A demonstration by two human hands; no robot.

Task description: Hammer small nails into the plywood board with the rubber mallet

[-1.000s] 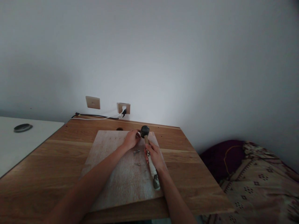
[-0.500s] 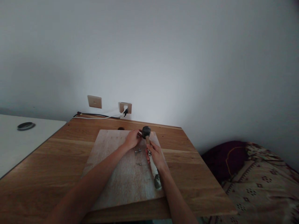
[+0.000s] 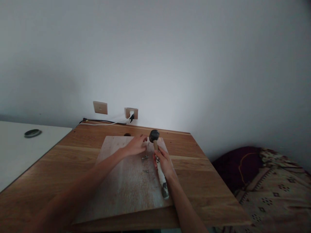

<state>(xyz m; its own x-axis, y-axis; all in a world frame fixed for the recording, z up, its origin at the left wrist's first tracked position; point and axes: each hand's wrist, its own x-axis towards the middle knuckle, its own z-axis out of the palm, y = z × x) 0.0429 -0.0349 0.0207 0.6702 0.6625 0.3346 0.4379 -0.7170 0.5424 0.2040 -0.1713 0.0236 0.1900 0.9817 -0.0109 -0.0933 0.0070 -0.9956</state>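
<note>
My right hand (image 3: 164, 162) grips a mallet (image 3: 160, 176) by its wooden handle, which is smeared with white paint. The mallet's dark rounded head points up and away, above the far right part of a pale wooden board (image 3: 126, 187). My left hand (image 3: 136, 144) hovers over the far part of the board with its fingers apart and nothing in them. Just right of its fingertips a small nail (image 3: 148, 143) appears to stand in the board. A little pile of nails (image 3: 144, 158) lies nearer to me, with another small metal piece (image 3: 146, 171) below it.
The board rests on a wooden table (image 3: 194, 181) against the wall. Cables (image 3: 104, 123) run along the table's back edge to a wall socket (image 3: 131, 113). At left is a white surface with a dark round object (image 3: 32, 133). Patterned fabric (image 3: 272, 194) lies at right.
My left hand has drawn back to the left and its fingers have opened, leaving the small nail in sight. The mallet stays in my right hand, nearly unmoved.
</note>
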